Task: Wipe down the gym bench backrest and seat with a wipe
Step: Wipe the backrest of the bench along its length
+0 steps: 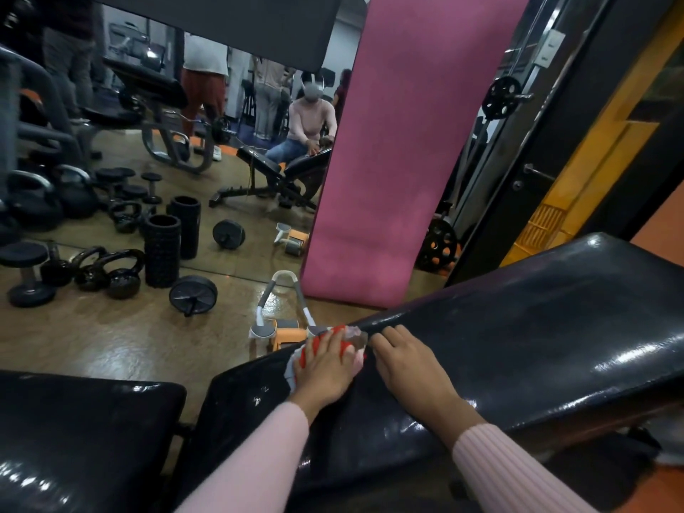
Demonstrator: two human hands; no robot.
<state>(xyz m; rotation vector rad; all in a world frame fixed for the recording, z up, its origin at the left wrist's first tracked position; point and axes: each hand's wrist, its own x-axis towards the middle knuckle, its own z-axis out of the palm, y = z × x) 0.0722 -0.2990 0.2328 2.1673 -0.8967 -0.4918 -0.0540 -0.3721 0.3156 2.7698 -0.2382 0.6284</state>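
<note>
The wipe [325, 351], a red and white patterned cloth, lies at centre frame on the far edge of the black backrest [518, 338], bunched and partly draped over that edge. The left hand [327, 368] rests flat on it, palm down, fingers extended and slightly spread, pressing the cloth to the pad. The right hand [407, 359] sits just beside it on the bare vinyl, palm down, fingers gently bent over the same edge, holding nothing. Both forearms enter from the bottom of the frame in pink ribbed sleeves. Most of the wipe is hidden under the left hand; its full outline cannot be made out. The backrest is glossy, with streaky highlights at right. The seat [74, 438] occupies the lower left, cut off by the frame edge. A pink mat [399, 142] leans against the mirror beyond.
</note>
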